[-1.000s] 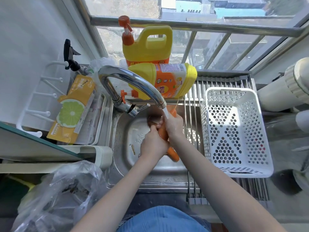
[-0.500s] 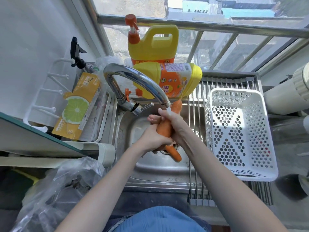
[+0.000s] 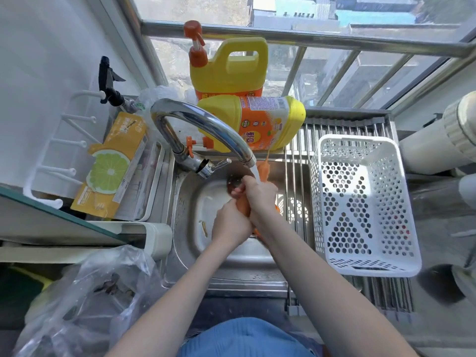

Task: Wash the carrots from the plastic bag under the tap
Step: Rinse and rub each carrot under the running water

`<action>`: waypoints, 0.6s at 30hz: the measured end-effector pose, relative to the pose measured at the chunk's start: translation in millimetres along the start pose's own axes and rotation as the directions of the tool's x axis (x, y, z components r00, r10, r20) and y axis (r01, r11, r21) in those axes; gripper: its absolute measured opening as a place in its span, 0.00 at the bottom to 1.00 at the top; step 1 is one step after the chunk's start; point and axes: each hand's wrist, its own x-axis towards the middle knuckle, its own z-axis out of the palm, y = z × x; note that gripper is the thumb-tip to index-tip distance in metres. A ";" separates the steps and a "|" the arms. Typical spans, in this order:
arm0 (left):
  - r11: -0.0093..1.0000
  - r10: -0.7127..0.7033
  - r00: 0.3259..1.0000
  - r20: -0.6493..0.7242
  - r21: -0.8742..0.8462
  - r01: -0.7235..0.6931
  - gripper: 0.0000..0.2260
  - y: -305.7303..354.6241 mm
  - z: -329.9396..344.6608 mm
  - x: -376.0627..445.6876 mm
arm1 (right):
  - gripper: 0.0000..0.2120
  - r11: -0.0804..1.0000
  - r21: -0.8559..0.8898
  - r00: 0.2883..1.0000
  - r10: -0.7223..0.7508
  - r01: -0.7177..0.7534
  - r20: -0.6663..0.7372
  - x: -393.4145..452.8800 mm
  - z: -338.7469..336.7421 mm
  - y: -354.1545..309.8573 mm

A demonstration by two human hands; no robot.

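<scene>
Both hands are wrapped round one carrot (image 3: 244, 206) over the sink (image 3: 185, 202): left hand (image 3: 231, 225) gripping low, right hand (image 3: 260, 194) closed higher up, right under the tap (image 3: 206, 124) stream. Wet carrot could easily slip and drop into the basin. Half a second ago more of the carrot showed above the hands; now they've slid up it. Plastic bag (image 3: 85, 300) sits bottom left.
</scene>
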 end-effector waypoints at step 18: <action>0.718 -0.113 0.677 0.727 -0.412 0.562 0.08 21.8 -39.4 -0.7 | 0.09 0.971 0.199 0.989 0.120 -0.135 0.088 14.1 -8.3 -19.1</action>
